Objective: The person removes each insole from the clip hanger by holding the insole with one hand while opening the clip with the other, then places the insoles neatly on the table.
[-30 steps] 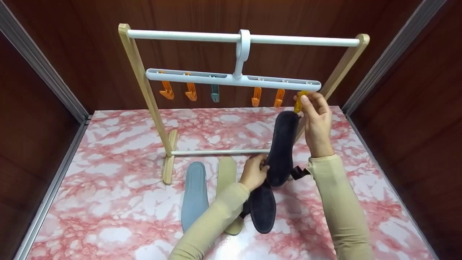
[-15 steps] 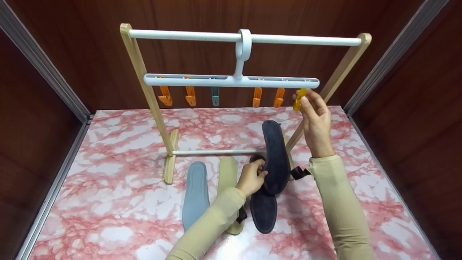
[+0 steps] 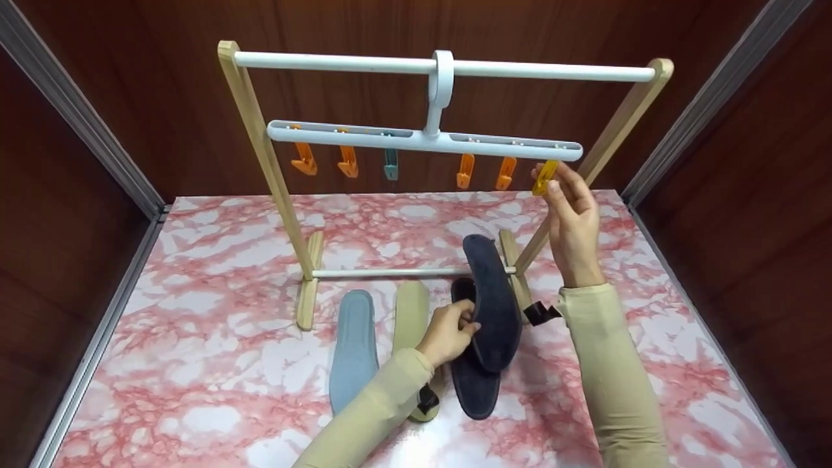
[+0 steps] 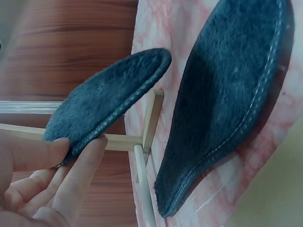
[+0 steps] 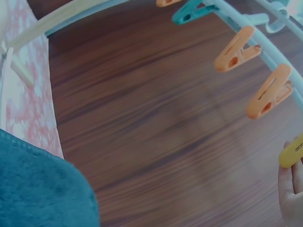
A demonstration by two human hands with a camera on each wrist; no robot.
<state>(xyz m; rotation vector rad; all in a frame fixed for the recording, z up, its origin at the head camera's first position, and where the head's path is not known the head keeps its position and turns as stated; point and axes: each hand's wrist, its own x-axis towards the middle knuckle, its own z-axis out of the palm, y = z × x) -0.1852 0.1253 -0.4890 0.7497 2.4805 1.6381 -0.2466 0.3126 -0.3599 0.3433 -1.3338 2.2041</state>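
Observation:
My left hand pinches the edge of a dark fuzzy insole, tilted above the table. Below it, a matching dark insole lies flat, partly covered. The left wrist view shows thumb and fingers on the stitched rim of the held insole. Higher up, my right hand pinches a yellow clip at the right end of a white hanger. The held insole's top end is well below that clip, apart from it. In the right wrist view only part of the right hand shows.
Several orange clips and a teal clip hang from the same hanger. It hooks over the white rod of a wooden rack. A grey-blue insole and a beige insole lie on the marbled table.
My left hand has lowered the dark insole, slightly leftward, away from the yellow clip. The hanger rocks a little. My right hand stays at the yellow clip.

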